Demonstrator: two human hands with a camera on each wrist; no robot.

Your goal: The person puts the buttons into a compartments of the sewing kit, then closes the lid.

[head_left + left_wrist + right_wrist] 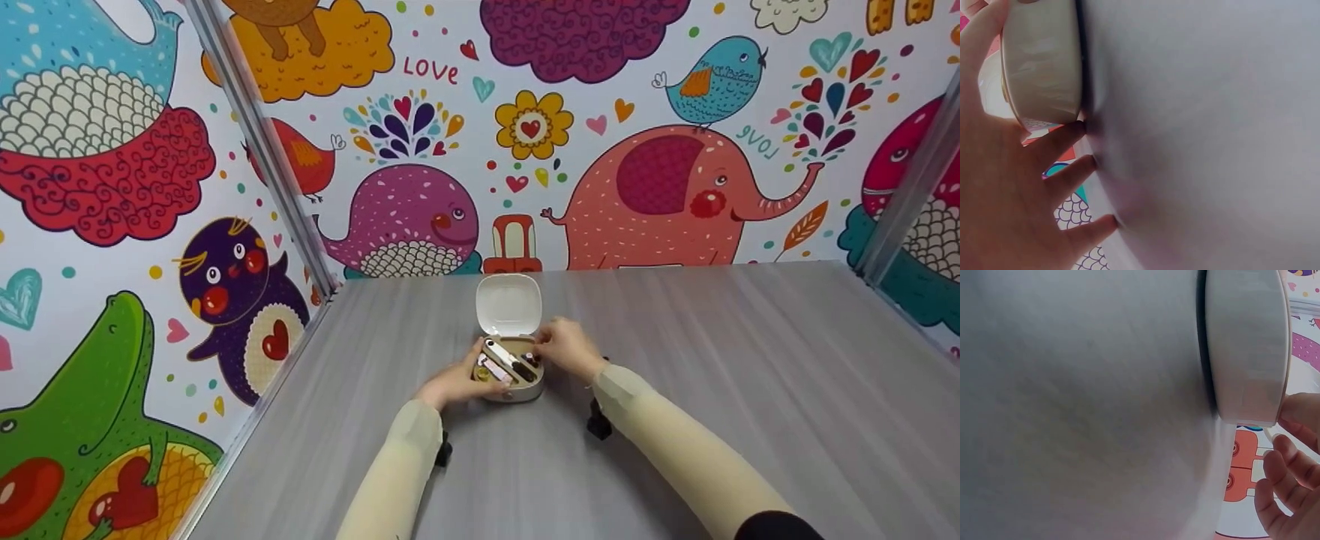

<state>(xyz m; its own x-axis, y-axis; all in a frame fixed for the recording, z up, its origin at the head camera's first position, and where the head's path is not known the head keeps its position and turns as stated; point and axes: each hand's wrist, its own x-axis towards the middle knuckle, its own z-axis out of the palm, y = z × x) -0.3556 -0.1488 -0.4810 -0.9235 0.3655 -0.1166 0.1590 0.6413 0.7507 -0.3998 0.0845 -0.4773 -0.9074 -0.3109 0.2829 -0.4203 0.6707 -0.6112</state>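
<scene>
A small cream storage box [517, 393] stands on the table with its white lid [508, 304] raised at the back. Inside are divided compartments holding a white and black slim item [506, 356], a pale pink item [494, 369], a small yellow-gold item [481, 373] and small dark pieces [529, 358]. My left hand [454, 382] holds the box from its left side, thumb at the front; in the left wrist view its other fingers [1072, 177] spread down to the table. At the right rim is my right hand [568, 346], thumb and forefinger at the right compartment; whether they pinch anything is hidden.
The grey wood-grain table [712, 420] reaches back to a wall with printed cartoon animals [652, 195]. A metal frame post [262, 142] stands at the left corner, another post [911, 176] at the right. Dark devices [598, 421] sit under the wrists.
</scene>
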